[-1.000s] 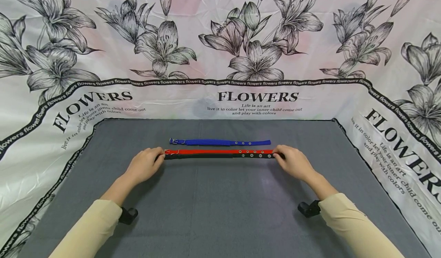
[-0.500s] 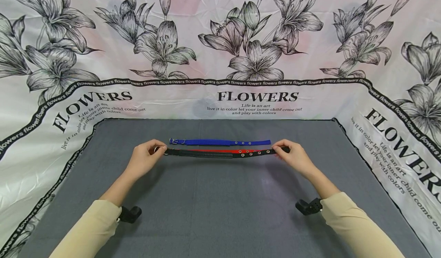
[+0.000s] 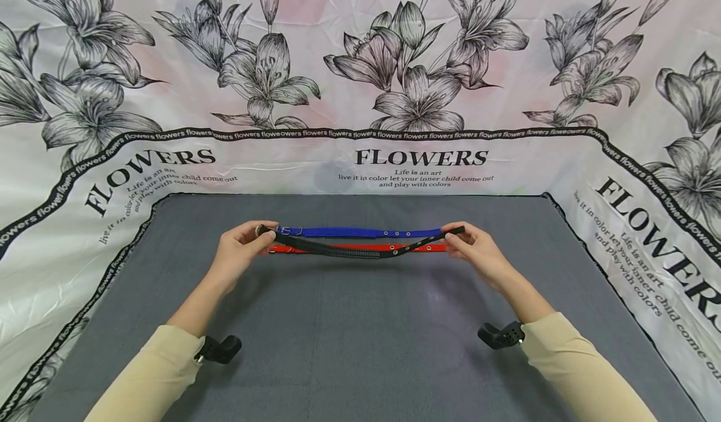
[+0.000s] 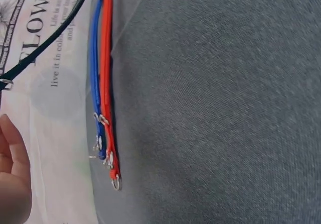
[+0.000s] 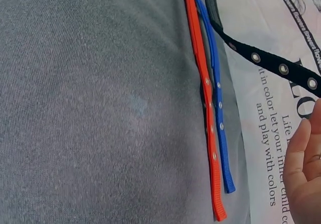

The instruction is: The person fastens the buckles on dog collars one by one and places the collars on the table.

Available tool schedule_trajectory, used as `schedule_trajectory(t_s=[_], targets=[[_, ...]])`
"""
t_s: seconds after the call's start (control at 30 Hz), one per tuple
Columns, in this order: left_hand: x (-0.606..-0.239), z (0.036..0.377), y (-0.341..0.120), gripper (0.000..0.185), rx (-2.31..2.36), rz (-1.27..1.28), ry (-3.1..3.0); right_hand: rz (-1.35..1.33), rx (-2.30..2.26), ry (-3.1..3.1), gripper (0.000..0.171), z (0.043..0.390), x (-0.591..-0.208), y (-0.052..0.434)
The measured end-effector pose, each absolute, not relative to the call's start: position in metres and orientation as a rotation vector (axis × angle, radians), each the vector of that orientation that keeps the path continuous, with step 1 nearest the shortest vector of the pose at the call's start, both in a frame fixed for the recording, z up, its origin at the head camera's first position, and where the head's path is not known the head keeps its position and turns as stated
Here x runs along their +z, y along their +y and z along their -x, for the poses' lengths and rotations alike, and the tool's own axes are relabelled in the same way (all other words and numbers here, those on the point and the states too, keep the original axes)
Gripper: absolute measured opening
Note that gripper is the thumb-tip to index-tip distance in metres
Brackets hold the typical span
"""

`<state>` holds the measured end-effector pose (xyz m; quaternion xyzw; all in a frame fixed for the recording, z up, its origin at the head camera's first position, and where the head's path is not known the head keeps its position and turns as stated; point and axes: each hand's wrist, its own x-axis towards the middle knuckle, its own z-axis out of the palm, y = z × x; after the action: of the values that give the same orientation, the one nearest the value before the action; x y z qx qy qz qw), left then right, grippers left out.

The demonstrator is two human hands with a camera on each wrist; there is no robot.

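Note:
My left hand (image 3: 239, 251) pinches the buckle end of a black collar (image 3: 323, 248), and my right hand (image 3: 479, 251) pinches its other end. The black collar is raised and sags between the hands, crossing in front of the others in the head view. Metal eyelets along its strap show in the right wrist view. On the grey cloth lie a blue collar (image 3: 338, 231) and, nearer me, a red collar (image 5: 198, 48), side by side. Both have metal buckles and rings at the left and eyelets toward the right.
The grey cloth (image 3: 360, 334) covers the table in front of me. Its white printed border (image 3: 293, 165) with black lettering runs behind the collars, and flower-printed fabric (image 3: 360, 46) rises at the back.
The black collar has been lifted from beside the red one and moved away from me, now sagging in the middle. Both hands have risen with it. The red and blue collars stay in place.

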<state>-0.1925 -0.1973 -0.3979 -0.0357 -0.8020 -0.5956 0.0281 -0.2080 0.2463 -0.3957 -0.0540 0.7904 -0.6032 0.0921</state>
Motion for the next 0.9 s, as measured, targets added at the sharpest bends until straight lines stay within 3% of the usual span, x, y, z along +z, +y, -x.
schedule_trajectory(t_s=[0.33, 0.9], targets=[[-0.395, 0.194, -0.193, 0.04, -2.097, 0.216, -2.28, 0.19, -1.934, 2.301, 0.031, 0.208, -0.395, 0.242], [-0.384, 0.195, -0.172, 0.043, -2.1, 0.158, -2.267, 0.321, -2.095, 2.074, 0.043, 0.211, -0.392, 0.224]])
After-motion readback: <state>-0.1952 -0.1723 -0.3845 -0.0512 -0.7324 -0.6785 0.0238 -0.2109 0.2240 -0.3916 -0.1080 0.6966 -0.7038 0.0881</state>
